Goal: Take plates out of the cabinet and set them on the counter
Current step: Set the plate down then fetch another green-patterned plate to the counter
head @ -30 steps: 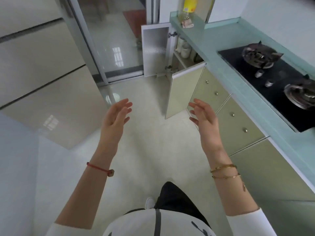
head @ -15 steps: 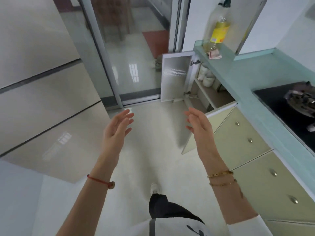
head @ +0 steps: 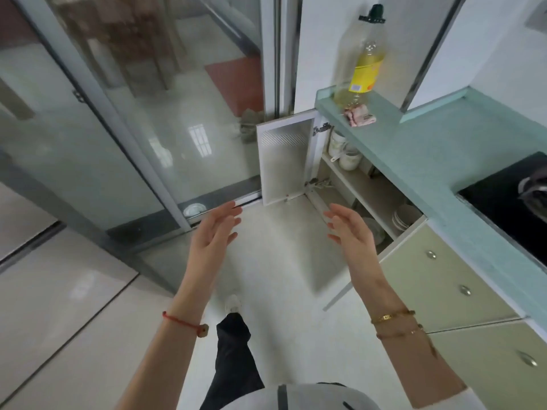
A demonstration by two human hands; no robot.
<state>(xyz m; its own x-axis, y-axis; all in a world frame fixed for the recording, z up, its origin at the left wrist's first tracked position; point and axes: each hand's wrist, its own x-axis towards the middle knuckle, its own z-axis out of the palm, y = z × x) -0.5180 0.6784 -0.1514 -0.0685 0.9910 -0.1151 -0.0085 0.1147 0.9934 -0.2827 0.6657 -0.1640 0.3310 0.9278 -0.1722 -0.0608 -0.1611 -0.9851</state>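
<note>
The low cabinet (head: 359, 184) under the pale green counter (head: 429, 161) stands with both doors open. A stack of white plates (head: 403, 217) sits on its lower level, partly hidden behind the near door (head: 414, 261). More pale dishes (head: 376, 232) lie just left of them. White jars (head: 344, 152) stand on the upper shelf. My left hand (head: 214, 232) and my right hand (head: 349, 229) are raised in front of me, palms facing each other, fingers apart, holding nothing. My right hand is just short of the cabinet opening.
A tall oil bottle (head: 362, 54) and a pink cloth (head: 359, 115) sit at the counter's far end. A black hob (head: 509, 202) lies at the right. The far white door (head: 284, 161) swings out toward a sliding glass door (head: 142, 119). Drawers (head: 444, 279) run below the counter.
I have walked toward the open cabinet and the view has tilted up. Both hands stay raised and empty. The plates inside have come into sight.
</note>
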